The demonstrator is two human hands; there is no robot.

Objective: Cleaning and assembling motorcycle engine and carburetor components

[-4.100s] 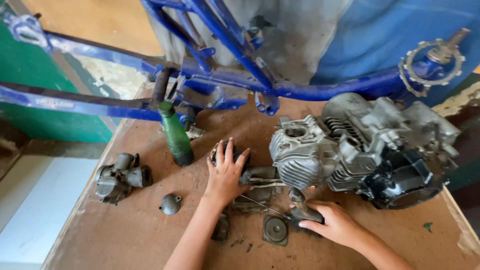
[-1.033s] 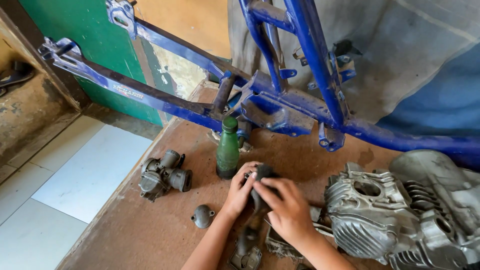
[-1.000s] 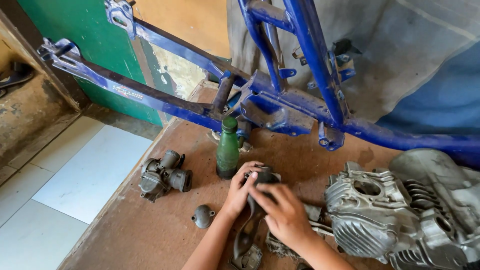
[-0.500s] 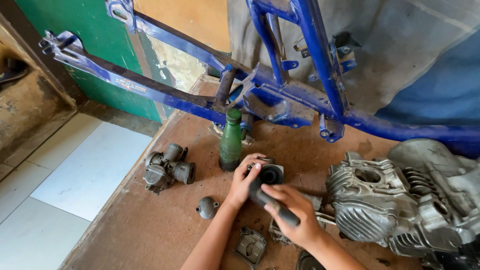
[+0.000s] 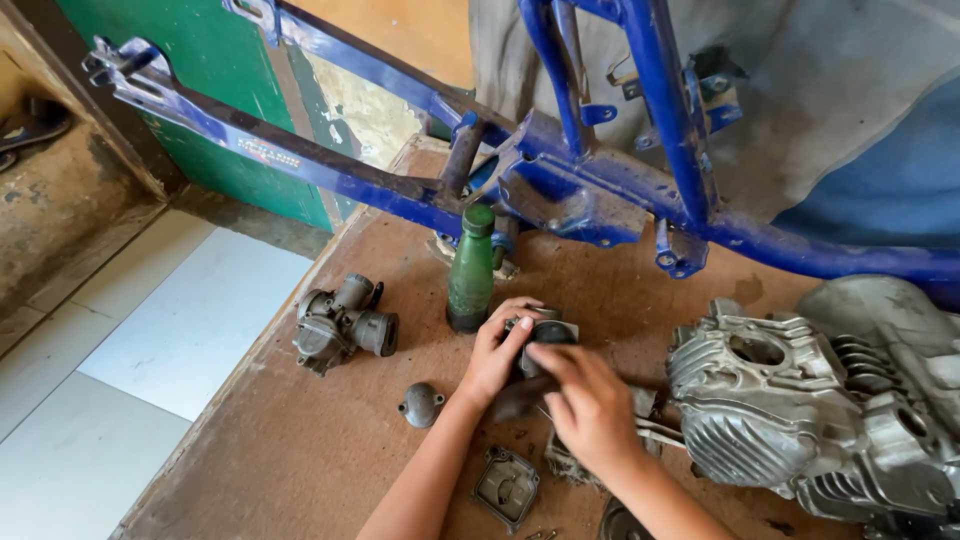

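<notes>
My left hand (image 5: 497, 352) grips a dark grey carburetor body (image 5: 540, 335) on the brown board, just right of an upright green bottle (image 5: 470, 268). My right hand (image 5: 590, 405) lies over the same part from the right, with its fingers on the round dark opening. A second carburetor (image 5: 340, 322) lies to the left. A small domed cap (image 5: 421, 405) and a flat cover plate (image 5: 506, 485) rest near my left forearm.
A grey finned engine (image 5: 810, 410) fills the right side of the board (image 5: 300, 450). A blue motorcycle frame (image 5: 560, 190) spans the back edge, with a grey cloth behind it. The board's left edge drops to a white tiled floor (image 5: 150, 340) and a green wall.
Both hands came from the parts beside the engine to the carburetor body next to the bottle. Over the last second the right hand shifted on it, and the camera tilted slightly.
</notes>
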